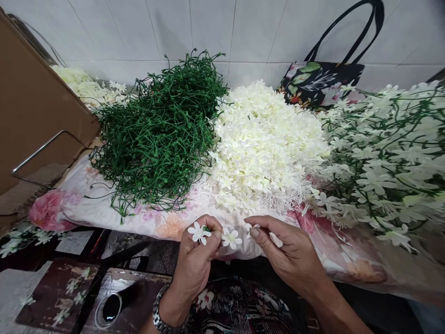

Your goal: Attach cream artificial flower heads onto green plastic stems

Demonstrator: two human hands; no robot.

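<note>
My left hand is closed around a green stem, most of it hidden in the fist. One white artificial flower shows at its top, and a second white flower sticks out by the thumb. Just to the right, my right hand pinches a small white flower piece between thumb and forefinger. Beyond the hands lies a heap of loose white blossoms, with a tangled pile of green plastic stems left of it.
Assembled white flower sprays fill the right side. A floral cloth covers the work surface. At left stands a cardboard box; a black floral bag leans on the tiled wall. Below left, a cup of dark liquid sits on a wooden surface.
</note>
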